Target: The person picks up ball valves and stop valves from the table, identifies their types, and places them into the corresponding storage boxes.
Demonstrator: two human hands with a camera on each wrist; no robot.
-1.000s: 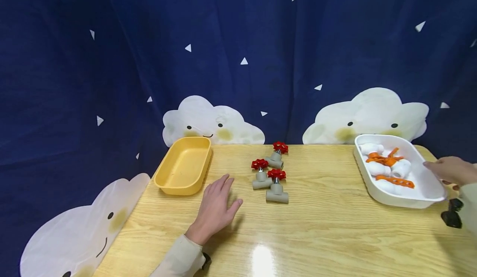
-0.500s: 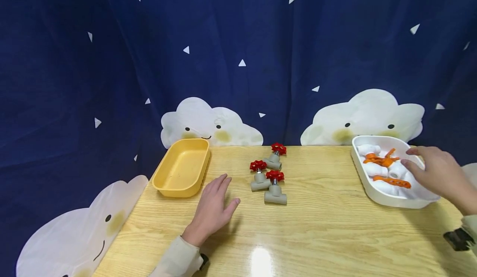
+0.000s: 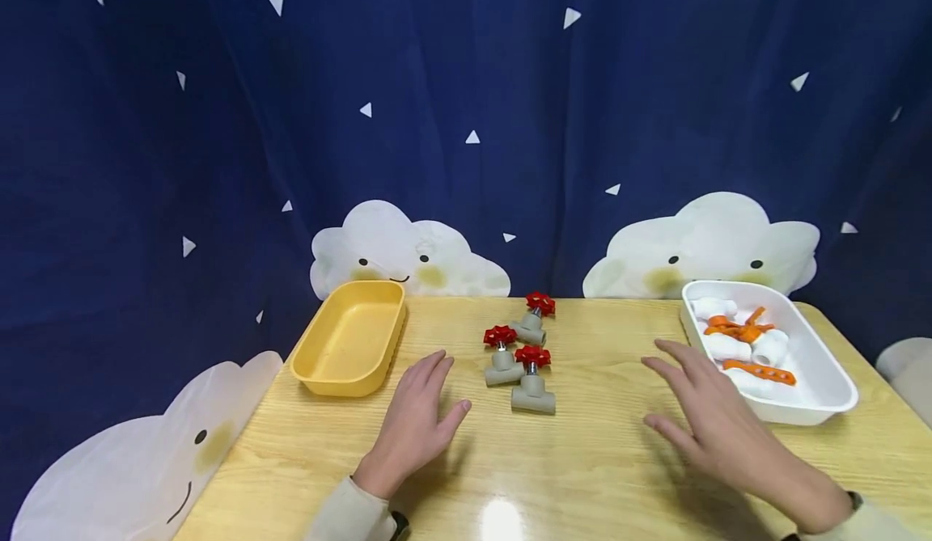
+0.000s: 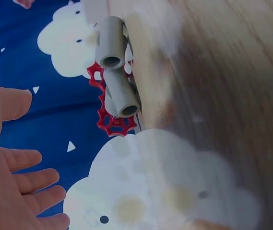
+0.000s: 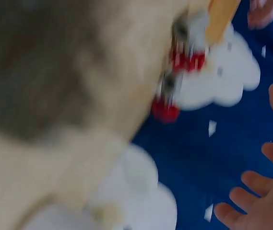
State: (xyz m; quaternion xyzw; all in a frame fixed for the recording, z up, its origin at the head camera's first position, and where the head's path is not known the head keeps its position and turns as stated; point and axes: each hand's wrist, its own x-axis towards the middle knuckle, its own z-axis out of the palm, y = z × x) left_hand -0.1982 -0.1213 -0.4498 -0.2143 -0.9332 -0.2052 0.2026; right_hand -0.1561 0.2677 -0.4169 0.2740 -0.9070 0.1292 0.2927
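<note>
Three grey stop valves with red handwheels stand grouped mid-table: a front one (image 3: 534, 395), a left one (image 3: 502, 367) and a back one (image 3: 530, 329). My left hand (image 3: 413, 428) hovers to their left with fingers extended and the thumb apart, holding nothing. On the other side, my right hand (image 3: 717, 424) is above the table with fingers spread, also holding nothing and not touching the valves. Two grey valve bodies (image 4: 122, 91) show in the left wrist view beyond the left fingers. Motion blurs the valves in the right wrist view.
A yellow tray (image 3: 349, 339) with a bare bottom stands at the back left. The white tray (image 3: 819, 379) at the right contains several white pipe fittings (image 3: 728, 348) and orange strips (image 3: 760, 372). A dark blue curtain (image 3: 437, 80) hangs behind the wooden table (image 3: 597, 476).
My right hand has come left from the white tray's right end, passing over it, to the table between the tray and the valves. The left hand stays nearly in place.
</note>
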